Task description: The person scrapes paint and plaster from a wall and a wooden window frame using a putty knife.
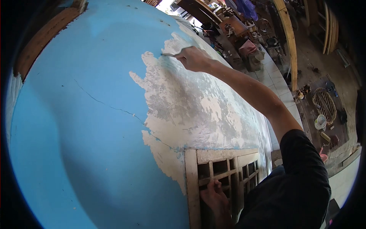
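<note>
My right hand [195, 58] is stretched up against a blue painted wall [84, 114] and grips a thin scraper [169, 54], its blade tip touching the edge of a scraped patch [190, 107] where the paint is gone and grey-white plaster shows. My left hand [214, 195] is low down, its fingers curled around a bar of a pale wooden vent grille [225, 168] set in the wall. A dark sleeve covers my right upper arm.
A thin crack [114, 108] runs across the blue paint toward the bare patch. Far below at the right lie a tiled floor [276, 76], a wooden post [289, 38], a woven basket [324, 103] and cluttered furniture.
</note>
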A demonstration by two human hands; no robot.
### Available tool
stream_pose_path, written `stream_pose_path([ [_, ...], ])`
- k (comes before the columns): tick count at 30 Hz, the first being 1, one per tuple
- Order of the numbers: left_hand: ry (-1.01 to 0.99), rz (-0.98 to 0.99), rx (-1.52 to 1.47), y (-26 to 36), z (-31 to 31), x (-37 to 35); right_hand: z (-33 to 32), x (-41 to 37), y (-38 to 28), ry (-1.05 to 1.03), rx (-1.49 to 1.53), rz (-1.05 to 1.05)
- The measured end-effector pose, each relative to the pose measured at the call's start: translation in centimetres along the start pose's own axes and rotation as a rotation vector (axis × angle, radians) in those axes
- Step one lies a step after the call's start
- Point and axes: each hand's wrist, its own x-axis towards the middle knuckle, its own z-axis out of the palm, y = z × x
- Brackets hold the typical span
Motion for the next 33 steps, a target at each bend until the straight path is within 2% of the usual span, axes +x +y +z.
stream_pose_path([
  [4,-0.022,-0.015,-0.025,0.2,0.1,-0.1,-0.7,1.3,-0.7,-0.068,0.011,0.129],
  [7,-0.028,-0.015,-0.027,0.4,0.0,0.0,-1.1,-0.7,-1.8,-0.063,-0.002,0.028],
  [11,-0.027,-0.010,-0.009,0.5,0.2,-0.1,0.9,0.8,-0.1,0.019,-0.018,-0.015],
  [14,-0.042,-0.017,-0.007,0.3,-0.2,0.0,-0.1,1.9,-0.5,0.001,0.035,0.073],
  [15,-0.048,-0.018,-0.009,0.2,-0.2,0.1,0.4,2.2,0.2,-0.071,0.006,0.078],
  [19,-0.039,0.005,-0.027,0.7,0.7,-0.2,-1.3,-2.7,-2.8,-0.029,0.061,-0.002],
  [23,-0.056,-0.003,-0.028,0.1,-0.3,0.2,-0.1,0.0,-2.1,0.000,0.008,0.085],
  [26,-0.077,-0.011,-0.066,-0.1,-0.9,0.3,-0.5,1.0,-2.0,-0.079,-0.026,0.113],
  [29,-0.061,-0.019,-0.068,0.5,-0.3,0.0,-2.0,-2.4,-4.0,-0.081,-0.002,0.025],
  [33,-0.032,-0.029,-0.045,0.6,0.2,-0.2,-1.3,-1.8,-3.4,-0.024,-0.032,0.009],
])
